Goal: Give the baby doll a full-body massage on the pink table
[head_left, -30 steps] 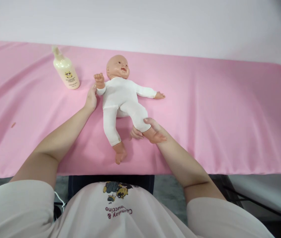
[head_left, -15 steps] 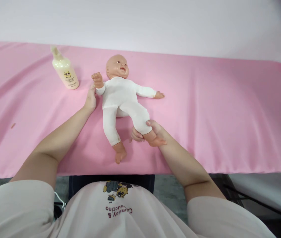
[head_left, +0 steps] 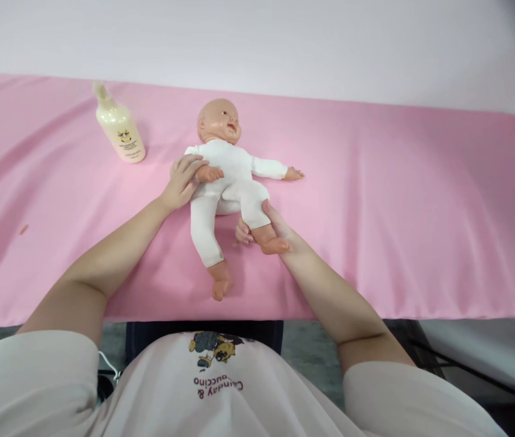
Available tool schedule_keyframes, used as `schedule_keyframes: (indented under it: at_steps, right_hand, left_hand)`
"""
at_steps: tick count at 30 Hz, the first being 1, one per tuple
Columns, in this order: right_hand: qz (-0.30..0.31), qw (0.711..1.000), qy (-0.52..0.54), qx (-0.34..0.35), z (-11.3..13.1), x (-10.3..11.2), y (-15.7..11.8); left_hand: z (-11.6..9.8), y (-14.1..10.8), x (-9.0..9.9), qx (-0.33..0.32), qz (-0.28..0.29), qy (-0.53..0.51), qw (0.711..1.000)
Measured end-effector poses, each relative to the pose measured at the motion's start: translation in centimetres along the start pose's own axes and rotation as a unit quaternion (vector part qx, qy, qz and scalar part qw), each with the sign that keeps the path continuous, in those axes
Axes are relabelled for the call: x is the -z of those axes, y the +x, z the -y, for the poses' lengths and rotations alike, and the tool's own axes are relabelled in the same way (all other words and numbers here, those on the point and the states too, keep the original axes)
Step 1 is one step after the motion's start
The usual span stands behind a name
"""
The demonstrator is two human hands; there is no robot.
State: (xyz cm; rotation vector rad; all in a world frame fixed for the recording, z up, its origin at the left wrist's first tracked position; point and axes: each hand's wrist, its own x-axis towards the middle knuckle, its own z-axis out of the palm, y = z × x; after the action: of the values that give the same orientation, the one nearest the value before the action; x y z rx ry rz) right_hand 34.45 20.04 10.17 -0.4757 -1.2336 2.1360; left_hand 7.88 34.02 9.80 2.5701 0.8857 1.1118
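Observation:
A baby doll (head_left: 232, 162) with a bald head and a white cloth body lies on its back, its head at the far side and turned to the right. My left hand (head_left: 183, 181) is closed over the doll's arm on the left, the fingers lying across it near the wrist. That arm is bent over the doll's belly. Under the doll's leg on the right, my right hand (head_left: 272, 223) grips around the lower leg, thumb on top and fingertips showing at the other side. The doll's other leg rests on the cloth.
A pale yellow pump bottle (head_left: 121, 130) stands to the left of the doll. Pink cloth (head_left: 403, 218) covers the table, with a small brownish piece (head_left: 23, 229) at far left. A white surface (head_left: 257, 42) rises behind.
My left hand has moved right and bent the doll's arm inward over its belly. My right hand has pushed the held leg slightly up and left. The doll's head has shifted slightly right.

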Motion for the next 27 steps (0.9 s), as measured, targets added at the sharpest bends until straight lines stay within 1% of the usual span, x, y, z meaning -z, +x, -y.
schedule_keyframes:
  at_steps: [4,9,12,14,16,20,24,27]
  right_hand:
    - [-0.022,0.999,0.024,-0.010,-0.2,0.6,0.2]
    - [0.003,1.000,0.028,0.013,-0.1,0.3,-0.2]
    - [0.012,1.000,0.026,0.002,-0.1,-0.1,-0.6]
    - [0.028,0.999,0.022,-0.013,-0.1,-0.1,-0.7]
    - [0.064,0.997,0.015,-0.029,-0.3,0.1,-0.7]
    - [0.139,0.988,-0.004,-0.071,-0.5,0.8,-0.7]
    - [0.145,0.985,-0.029,-0.093,-0.3,0.8,-0.8]
    - [0.147,0.984,-0.027,-0.095,-0.2,0.6,-0.8]
  left_hand:
    - [0.4,-0.1,-0.1,-0.020,0.002,0.005,1.000]
    - [1.0,-0.2,-0.3,-0.020,-0.013,-0.015,1.000]
    - [1.5,-0.2,-0.6,-0.006,-0.035,-0.051,0.998]
    - [1.9,-0.2,-0.8,0.022,-0.061,-0.081,0.995]
    - [2.5,-0.2,-1.1,0.062,-0.094,-0.119,0.987]
    - [4.1,-0.1,-1.7,0.124,-0.152,-0.203,0.959]
    - [5.9,-0.3,-2.4,0.184,-0.201,-0.250,0.929]
    - [7.1,-0.5,-2.9,0.224,-0.228,-0.272,0.908]
